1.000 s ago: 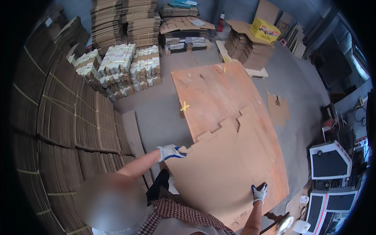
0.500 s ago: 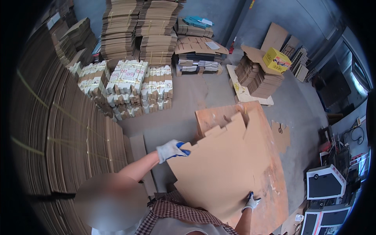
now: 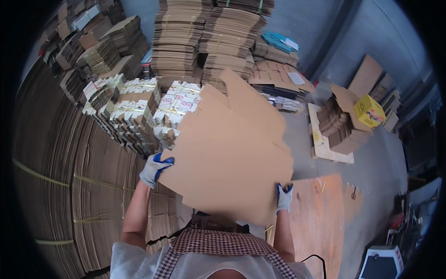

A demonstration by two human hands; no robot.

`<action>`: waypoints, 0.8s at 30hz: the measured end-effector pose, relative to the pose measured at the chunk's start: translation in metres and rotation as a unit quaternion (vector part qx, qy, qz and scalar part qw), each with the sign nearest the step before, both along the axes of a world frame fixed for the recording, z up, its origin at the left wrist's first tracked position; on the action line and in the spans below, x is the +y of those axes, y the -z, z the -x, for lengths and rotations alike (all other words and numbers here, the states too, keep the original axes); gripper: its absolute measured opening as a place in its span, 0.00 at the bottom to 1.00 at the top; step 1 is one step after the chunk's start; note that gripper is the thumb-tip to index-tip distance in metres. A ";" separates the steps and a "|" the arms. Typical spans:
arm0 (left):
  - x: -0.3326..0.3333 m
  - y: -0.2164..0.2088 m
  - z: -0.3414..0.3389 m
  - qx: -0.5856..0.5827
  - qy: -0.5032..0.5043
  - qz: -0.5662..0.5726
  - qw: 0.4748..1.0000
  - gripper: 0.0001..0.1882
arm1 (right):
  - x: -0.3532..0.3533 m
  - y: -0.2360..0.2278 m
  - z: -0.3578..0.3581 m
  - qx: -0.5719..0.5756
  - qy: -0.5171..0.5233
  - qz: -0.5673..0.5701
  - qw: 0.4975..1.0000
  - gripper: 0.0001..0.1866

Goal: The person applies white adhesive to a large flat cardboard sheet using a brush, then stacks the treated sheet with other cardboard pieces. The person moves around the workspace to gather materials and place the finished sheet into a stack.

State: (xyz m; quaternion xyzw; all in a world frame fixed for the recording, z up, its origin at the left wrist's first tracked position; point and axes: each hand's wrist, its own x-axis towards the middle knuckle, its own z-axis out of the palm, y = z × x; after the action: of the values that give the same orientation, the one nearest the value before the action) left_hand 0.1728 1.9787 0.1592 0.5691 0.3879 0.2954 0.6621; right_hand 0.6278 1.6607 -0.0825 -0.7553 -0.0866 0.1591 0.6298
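Cardboard sheet is up before my apron, edges gripped by the fingers of my left hand and right hand, beside the worktop; I judge this carrying, calling for level support past the bundles.

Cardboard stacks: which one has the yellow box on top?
The brown stack on the pale pallet, picture right; only it carries the yellow box.

one head-worn fisheye looks down and forward over the checked apron, facing the cardboard sheet close below.
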 end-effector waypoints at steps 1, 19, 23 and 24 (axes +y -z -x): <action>0.014 -0.002 0.011 -0.012 -0.024 0.003 1.000 0.13 | 0.051 -0.012 -0.003 -0.016 -0.041 0.010 0.999 0.46; 0.268 0.324 0.022 -0.010 -0.524 0.082 0.848 0.15 | 0.596 0.126 0.121 0.543 -0.274 0.265 0.748 0.57; 0.272 0.393 0.025 -0.019 -0.540 0.122 0.833 0.17 | 0.642 0.209 0.144 0.562 -0.246 0.247 0.750 0.56; 0.285 0.400 0.007 -0.043 -0.532 0.135 0.835 0.17 | 0.653 0.230 0.127 0.514 -0.183 0.262 0.796 0.33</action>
State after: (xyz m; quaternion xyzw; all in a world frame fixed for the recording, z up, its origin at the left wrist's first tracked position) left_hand 0.1661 2.2633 -0.2404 0.1664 0.6382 0.5708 0.4890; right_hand 0.5007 2.3140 -0.3121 -0.6690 0.1583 0.6527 0.3185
